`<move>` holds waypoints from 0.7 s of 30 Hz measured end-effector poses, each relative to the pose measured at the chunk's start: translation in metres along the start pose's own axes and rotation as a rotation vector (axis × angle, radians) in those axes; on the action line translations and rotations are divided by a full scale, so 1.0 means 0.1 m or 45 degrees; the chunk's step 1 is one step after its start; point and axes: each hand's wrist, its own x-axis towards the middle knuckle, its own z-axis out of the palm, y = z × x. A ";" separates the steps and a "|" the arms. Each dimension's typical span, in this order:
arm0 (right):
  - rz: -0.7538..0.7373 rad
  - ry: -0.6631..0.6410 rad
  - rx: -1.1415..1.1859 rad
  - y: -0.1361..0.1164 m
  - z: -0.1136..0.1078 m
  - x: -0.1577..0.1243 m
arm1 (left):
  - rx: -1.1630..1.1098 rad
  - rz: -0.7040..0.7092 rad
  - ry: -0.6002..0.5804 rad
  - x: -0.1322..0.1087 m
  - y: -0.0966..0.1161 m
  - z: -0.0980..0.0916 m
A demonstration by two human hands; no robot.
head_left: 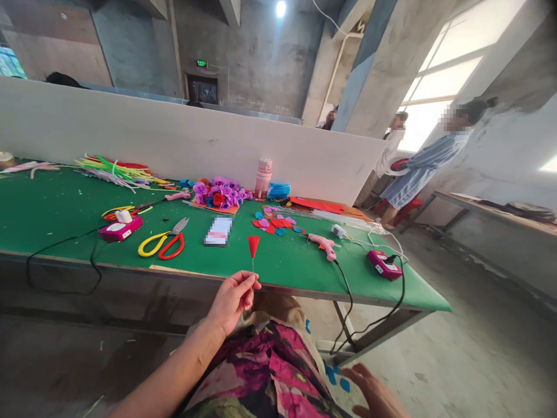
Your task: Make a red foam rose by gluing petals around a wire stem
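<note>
A thin wire stem with a small red cone-shaped piece (pixel 253 246) at its top stands upright in my left hand (pixel 237 295), pinched between thumb and fingers at the table's front edge. My right hand (pixel 372 388) hangs low beside my lap at the lower right, slightly blurred, fingers apart and nothing visible in it. Past the red cone lie loose red, pink and blue petal pieces (pixel 278 222). A pink glue gun (pixel 322 246) rests to their right. Left of the cone are a phone (pixel 218 231) and scissors (pixel 167 239) with yellow and red handles.
Purple and red flowers (pixel 220 193), a pink bottle (pixel 263 179) and coloured stems (pixel 115 171) line the back of the green table (pixel 65 217). Magenta power sockets (pixel 383 265) trail black cables over its front edge. A white partition (pixel 174 130) stands behind; two people stand at right.
</note>
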 end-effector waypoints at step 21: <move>-0.219 -0.226 1.872 -2.47 -0.81 1.33 | 0.314 0.022 -0.068 -0.06 0.03 0.09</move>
